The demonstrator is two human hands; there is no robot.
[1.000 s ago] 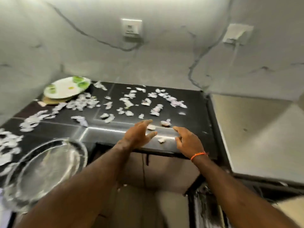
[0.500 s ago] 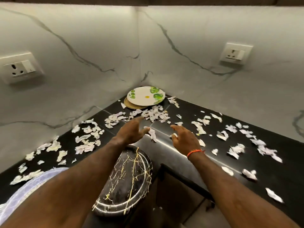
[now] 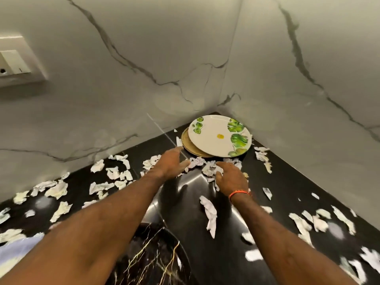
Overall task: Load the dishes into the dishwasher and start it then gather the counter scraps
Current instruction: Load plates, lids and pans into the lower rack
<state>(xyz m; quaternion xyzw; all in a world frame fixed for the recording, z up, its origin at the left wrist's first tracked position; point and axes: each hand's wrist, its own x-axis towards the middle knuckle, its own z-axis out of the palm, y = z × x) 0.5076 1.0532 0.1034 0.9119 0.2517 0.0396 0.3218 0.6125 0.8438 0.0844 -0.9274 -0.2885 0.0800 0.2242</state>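
Observation:
Torn white paper scraps [image 3: 209, 213] lie all over the black counter [image 3: 287, 182]. In the far corner a white plate with green leaves [image 3: 218, 136] rests on a tan plate [image 3: 188, 144]. My left hand [image 3: 170, 162] reaches out flat, fingers straight, just short of a heap of scraps [image 3: 205, 166] in front of the plates. My right hand [image 3: 231, 178], with an orange band at the wrist, lies on the right side of that heap, fingers touching the paper. Neither hand holds anything that I can see.
A black plate with gold veins [image 3: 152, 256] sits at the near edge under my left forearm. A pale plate [image 3: 12, 254] shows at the bottom left. Marble walls meet behind the plates; a wall socket [image 3: 14, 62] is at the left.
The view has swung left and closed in on the corner. Both hands have moved forward to the scrap heap before the stacked plates, and my right hand now touches it.

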